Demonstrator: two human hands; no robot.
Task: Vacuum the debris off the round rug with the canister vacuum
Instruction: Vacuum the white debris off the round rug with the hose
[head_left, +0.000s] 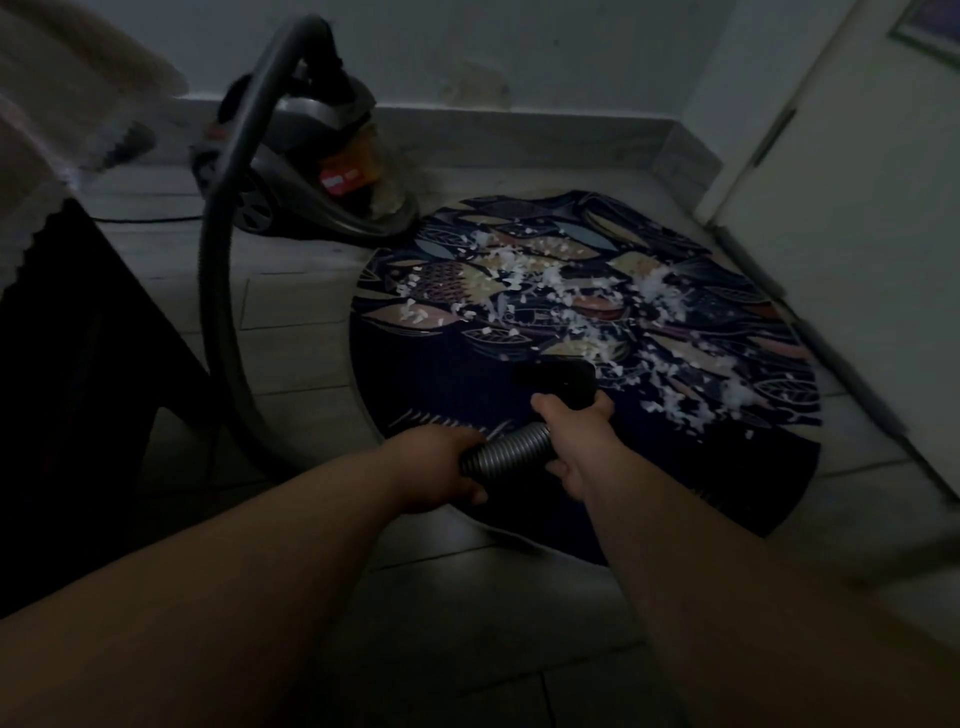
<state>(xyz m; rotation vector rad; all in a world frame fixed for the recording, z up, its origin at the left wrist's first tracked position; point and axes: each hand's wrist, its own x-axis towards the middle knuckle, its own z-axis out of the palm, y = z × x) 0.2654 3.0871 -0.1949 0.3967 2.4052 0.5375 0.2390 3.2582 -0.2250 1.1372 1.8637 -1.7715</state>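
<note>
We find the dark leaf-patterned round rug (587, 364) at centre frame largely uncleaned: white scattered debris (561, 291) covers its upper half. Our left hand (441, 470) and right hand (576, 436) both grasp the ribbed grey hose (506, 449); the grey canister vacuum (311, 166) sits upper left.

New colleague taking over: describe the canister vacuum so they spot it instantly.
Find the round rug strewn with white debris. At its far-left edge, near the wall, sits the canister vacuum. Unlike anything nearby, it is dark grey and domed, with a red label and a thick hose arching from its top.
</note>
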